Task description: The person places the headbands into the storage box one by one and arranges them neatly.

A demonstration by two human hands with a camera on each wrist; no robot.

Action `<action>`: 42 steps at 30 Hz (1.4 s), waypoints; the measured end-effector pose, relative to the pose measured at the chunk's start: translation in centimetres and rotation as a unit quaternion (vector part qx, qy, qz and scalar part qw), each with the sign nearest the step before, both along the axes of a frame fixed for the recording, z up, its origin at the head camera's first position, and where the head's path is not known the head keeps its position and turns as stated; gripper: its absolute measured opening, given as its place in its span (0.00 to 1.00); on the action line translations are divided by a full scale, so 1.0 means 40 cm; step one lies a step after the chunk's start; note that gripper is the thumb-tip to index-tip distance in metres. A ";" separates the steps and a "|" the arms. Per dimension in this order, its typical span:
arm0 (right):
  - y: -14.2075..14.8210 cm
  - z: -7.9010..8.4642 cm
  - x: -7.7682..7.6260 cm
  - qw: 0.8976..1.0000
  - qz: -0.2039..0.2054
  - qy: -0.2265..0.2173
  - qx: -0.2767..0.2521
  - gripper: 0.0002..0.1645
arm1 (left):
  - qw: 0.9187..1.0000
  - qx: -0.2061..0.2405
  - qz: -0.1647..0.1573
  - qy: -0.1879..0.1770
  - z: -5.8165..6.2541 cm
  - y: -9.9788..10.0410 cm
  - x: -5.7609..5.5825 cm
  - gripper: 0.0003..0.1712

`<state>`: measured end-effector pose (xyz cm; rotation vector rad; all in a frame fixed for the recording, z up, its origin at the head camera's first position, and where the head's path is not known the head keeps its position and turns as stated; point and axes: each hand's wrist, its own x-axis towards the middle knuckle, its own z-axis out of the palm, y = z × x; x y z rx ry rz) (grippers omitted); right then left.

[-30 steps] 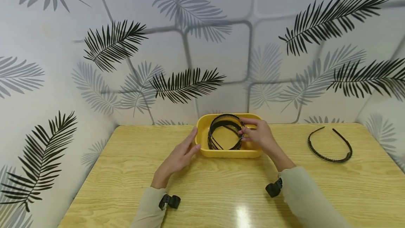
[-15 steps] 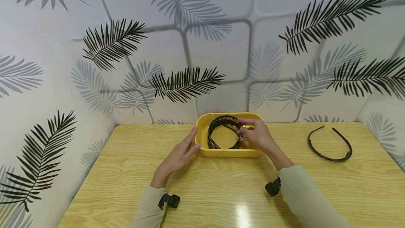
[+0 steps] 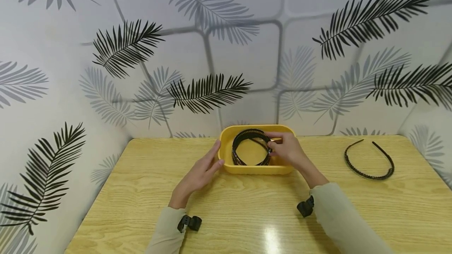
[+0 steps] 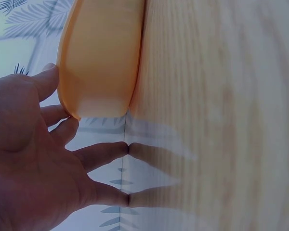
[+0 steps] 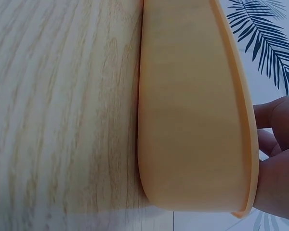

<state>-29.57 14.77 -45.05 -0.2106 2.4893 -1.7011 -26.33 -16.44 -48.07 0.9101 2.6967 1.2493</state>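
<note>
Right grip (image 3: 287, 149) pinches headbands (image 3: 241, 141) in tray (image 3: 259, 170); left grip (image 3: 202, 169) spread against it; lone headband (image 3: 372, 177) right, wall (image 3: 243, 58) behind.

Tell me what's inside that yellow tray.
Black headbands sit in the tray, held by the right hand. That hand and the tray's near wall hide parts; their number is unclear.

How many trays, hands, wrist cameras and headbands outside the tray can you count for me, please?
Yellow tray: 1
Left hand and right hand: 2
Black wrist cameras: 2
Black headband outside the tray: 1
Total: 6
</note>
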 end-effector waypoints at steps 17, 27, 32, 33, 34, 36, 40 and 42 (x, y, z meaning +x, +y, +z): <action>0.000 0.020 -0.018 0.995 0.022 0.020 0.100 0.26 | 1.000 -0.009 -0.003 -0.005 0.007 0.003 -0.006 0.38; 0.001 0.026 -0.015 0.991 0.022 0.017 0.132 0.27 | 1.000 -0.010 -0.002 -0.006 0.013 0.003 -0.003 0.38; -0.001 0.026 -0.016 0.990 0.018 0.018 0.139 0.27 | 1.000 -0.009 -0.002 0.000 0.013 0.002 0.000 0.37; -0.002 0.025 -0.016 0.990 0.018 0.019 0.141 0.27 | 1.000 -0.008 -0.002 0.000 0.012 0.002 0.000 0.37; -0.003 0.025 -0.015 0.990 0.017 0.019 0.142 0.27 | 1.000 -0.008 -0.002 0.000 0.012 0.002 0.000 0.37; -0.003 0.023 -0.014 0.989 0.017 0.022 0.143 0.27 | 1.000 -0.007 -0.002 0.001 0.009 0.002 0.000 0.38; -0.005 0.017 -0.013 0.990 0.016 0.029 0.140 0.26 | 1.000 -0.005 -0.002 -0.001 0.004 -0.001 -0.001 0.38; -0.006 0.012 -0.013 0.990 0.015 0.033 0.135 0.26 | 1.000 -0.004 -0.002 -0.003 0.005 -0.003 0.001 0.38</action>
